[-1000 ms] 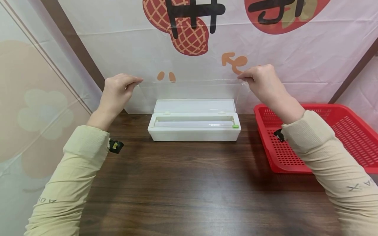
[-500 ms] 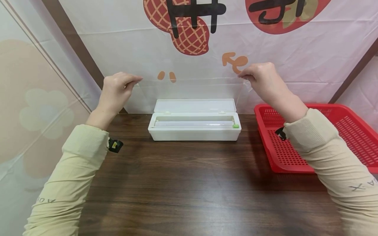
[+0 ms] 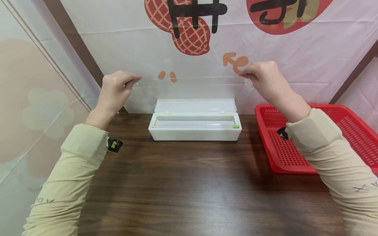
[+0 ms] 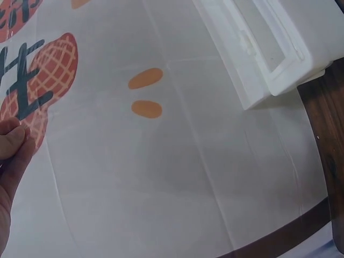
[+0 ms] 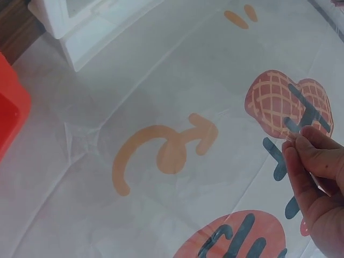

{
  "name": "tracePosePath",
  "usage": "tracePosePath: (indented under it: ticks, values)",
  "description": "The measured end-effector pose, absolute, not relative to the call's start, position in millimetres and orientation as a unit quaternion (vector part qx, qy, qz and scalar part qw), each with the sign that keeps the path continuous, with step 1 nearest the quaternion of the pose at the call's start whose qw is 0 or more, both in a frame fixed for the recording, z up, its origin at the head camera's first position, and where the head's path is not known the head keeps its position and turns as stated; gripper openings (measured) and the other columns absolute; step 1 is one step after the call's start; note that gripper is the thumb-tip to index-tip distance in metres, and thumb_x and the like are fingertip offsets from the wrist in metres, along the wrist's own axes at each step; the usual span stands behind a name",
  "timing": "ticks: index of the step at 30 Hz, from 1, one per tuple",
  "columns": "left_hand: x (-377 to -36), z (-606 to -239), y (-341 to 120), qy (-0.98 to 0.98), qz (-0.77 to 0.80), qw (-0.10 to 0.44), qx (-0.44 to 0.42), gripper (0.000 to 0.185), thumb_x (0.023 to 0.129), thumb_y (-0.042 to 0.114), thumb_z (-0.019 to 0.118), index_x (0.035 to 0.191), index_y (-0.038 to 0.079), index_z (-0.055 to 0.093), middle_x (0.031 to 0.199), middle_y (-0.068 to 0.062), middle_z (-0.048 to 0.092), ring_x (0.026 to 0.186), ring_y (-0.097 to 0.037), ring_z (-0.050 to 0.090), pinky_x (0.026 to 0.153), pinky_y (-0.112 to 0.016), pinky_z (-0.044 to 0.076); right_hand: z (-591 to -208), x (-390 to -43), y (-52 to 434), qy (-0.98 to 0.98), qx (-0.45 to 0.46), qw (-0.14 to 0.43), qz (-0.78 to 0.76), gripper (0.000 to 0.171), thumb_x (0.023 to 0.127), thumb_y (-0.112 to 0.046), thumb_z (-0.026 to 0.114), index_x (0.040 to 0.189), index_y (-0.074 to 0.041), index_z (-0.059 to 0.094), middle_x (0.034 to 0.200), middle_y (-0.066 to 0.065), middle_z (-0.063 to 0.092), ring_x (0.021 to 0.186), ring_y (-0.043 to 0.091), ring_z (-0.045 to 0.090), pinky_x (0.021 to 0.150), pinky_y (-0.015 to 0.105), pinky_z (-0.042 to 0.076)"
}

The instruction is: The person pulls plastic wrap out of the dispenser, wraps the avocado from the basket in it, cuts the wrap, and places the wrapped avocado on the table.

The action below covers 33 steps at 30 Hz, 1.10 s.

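A clear sheet of cling film (image 3: 192, 78) is stretched between my two hands, its upper edge a faint taut line in the head view. My left hand (image 3: 115, 90) pinches the film's left corner between thumb and fingertips. The right corner is pinched by my right hand (image 3: 270, 85), where a few loose folds show under the fingers. Below and between the hands stands a white cling film dispenser box (image 3: 195, 135) with its lid (image 3: 195, 105) raised at the back. Inside lies a pale roll (image 3: 195, 123), and a green slide cutter (image 3: 236, 126) sits at the front right.
To the right, a red plastic basket (image 3: 273, 160) stands on the dark wooden table (image 3: 183, 190), partly under my right forearm. A printed white cloth (image 3: 124, 42) hangs right behind the box. Another cloth (image 3: 17, 131) hangs along the left side.
Both hands have risen slightly and drifted a little apart, the right one up and to the right. The film stays stretched between them. Box and basket stay in place.
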<state>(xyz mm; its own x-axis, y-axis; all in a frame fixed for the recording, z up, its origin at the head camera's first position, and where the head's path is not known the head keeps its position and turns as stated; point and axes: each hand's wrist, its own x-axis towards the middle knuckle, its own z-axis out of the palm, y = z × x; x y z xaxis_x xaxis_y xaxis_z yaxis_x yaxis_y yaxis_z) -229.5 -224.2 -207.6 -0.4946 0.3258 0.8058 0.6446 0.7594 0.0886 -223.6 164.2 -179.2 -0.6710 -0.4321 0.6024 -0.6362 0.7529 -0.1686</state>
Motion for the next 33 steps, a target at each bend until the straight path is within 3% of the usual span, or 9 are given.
tracePosePath:
  ticks: [6,14,22,33]
  values:
    - [-227.3,-204.7,-223.6,-0.841,-0.192,0.416,-0.289,0.010,0.079,-0.008,0.063,0.084,-0.005,0.071,0.080,-0.017,0.069,0.071,-0.028,0.063,0.063,-0.032,0.048,-176.4,-220.7,164.6,-0.896,0.297,0.273,0.184,0.016,0.084,0.006,0.059,0.095,0.003,0.070,0.088,0.019,0.068,0.080,0.030,0.063,0.077,0.042,0.051]
    - [-225.8,-202.1,-223.3,-0.838,-0.194,0.421,-0.289,0.009,0.080,-0.007,0.064,0.084,-0.004,0.071,0.080,-0.016,0.069,0.070,-0.027,0.063,0.064,-0.015,0.040,-174.6,-218.9,164.7,-0.893,0.300,0.283,0.183,0.018,0.083,0.009,0.058,0.094,0.003,0.071,0.088,0.019,0.068,0.080,0.030,0.064,0.077,0.043,0.051]
    - [-224.0,-198.1,-222.5,-0.836,-0.193,0.424,-0.290,0.010,0.080,-0.006,0.063,0.085,-0.004,0.071,0.080,-0.016,0.069,0.071,-0.028,0.064,0.063,-0.026,0.045,-171.4,-217.3,164.7,-0.889,0.300,0.292,0.184,0.016,0.083,0.007,0.059,0.092,0.002,0.071,0.085,0.017,0.068,0.075,0.027,0.063,0.073,0.040,0.052]
    - [-223.6,-192.9,-221.8,-0.832,-0.192,0.432,-0.291,0.010,0.080,-0.006,0.064,0.085,-0.003,0.072,0.079,-0.015,0.069,0.068,-0.027,0.062,0.061,-0.012,0.034,-169.1,-217.0,167.2,-0.878,0.309,0.311,0.195,0.012,0.082,0.004,0.062,0.089,0.002,0.072,0.081,0.017,0.068,0.074,0.028,0.063,0.074,0.041,0.051]
